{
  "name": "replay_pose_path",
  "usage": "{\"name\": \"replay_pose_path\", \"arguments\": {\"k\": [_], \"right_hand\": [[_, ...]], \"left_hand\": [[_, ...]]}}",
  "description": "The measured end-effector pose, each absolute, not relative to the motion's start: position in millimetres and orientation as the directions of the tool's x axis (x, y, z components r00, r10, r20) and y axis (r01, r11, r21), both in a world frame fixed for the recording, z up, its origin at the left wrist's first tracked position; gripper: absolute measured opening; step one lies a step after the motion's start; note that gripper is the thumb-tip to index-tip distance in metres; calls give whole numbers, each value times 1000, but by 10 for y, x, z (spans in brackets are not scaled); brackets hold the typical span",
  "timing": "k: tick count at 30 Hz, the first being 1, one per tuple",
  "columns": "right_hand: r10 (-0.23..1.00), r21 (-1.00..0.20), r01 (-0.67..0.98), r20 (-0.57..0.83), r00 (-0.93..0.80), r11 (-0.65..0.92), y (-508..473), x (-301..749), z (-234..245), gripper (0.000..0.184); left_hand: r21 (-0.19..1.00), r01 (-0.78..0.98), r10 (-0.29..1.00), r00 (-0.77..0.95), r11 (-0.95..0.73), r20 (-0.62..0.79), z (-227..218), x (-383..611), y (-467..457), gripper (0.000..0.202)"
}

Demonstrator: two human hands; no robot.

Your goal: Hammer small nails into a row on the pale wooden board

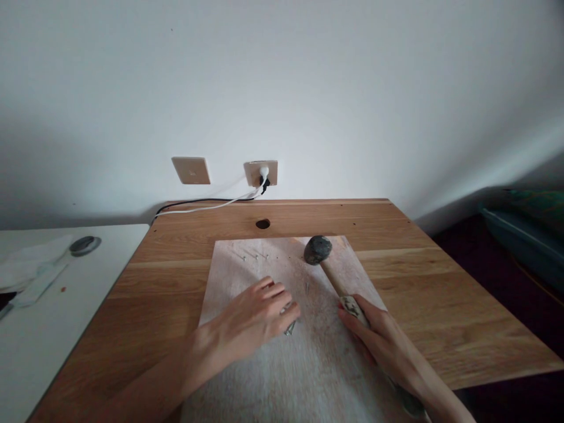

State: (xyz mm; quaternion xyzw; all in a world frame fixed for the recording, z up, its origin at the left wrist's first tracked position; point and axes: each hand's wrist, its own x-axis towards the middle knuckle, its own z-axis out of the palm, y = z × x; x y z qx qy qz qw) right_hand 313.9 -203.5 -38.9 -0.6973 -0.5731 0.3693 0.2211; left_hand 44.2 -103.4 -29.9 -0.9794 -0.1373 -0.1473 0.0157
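Left of the lower centre, three upright nails (256,257) stand in the pale board (282,376), and below them my left hand (259,311) curls its fingers around a small bunch of nails (289,328). At lower right, my right hand (381,335) wraps the handle of a mallet (333,280), its dark head over the board's far edge.

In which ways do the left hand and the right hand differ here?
The left hand holds small metal fasteners; the right hand grips the dark-headed mallet. The left hand is over the board's middle part, while the right hand is at its right edge. Both are bare, with curled fingers.
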Motion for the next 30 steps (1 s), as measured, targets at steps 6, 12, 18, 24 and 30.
{"name": "replay_pose_path", "arguments": {"k": [6,12,18,24,30], "right_hand": [[959,-745,615,-274,70,-257,-2037,3146,-405,41],[967,-723,648,-240,90,-240,-2035,3139,-389,39],[957,-737,621,-277,83,-267,-2019,3135,-373,41],[959,-754,603,-275,72,-261,-2022,3142,-384,39],[956,-747,608,-284,71,-267,-2034,3154,-408,39]], "left_hand": [[537,435,681,585,-722,441,-450,486,-374,21],[593,464,732,580,-657,357,-527,564,-132,21],[648,462,755,591,-605,283,-513,569,-158,18],[628,471,745,604,-620,283,-535,556,-132,20],[532,463,676,660,-709,327,-536,530,-101,18]]}}
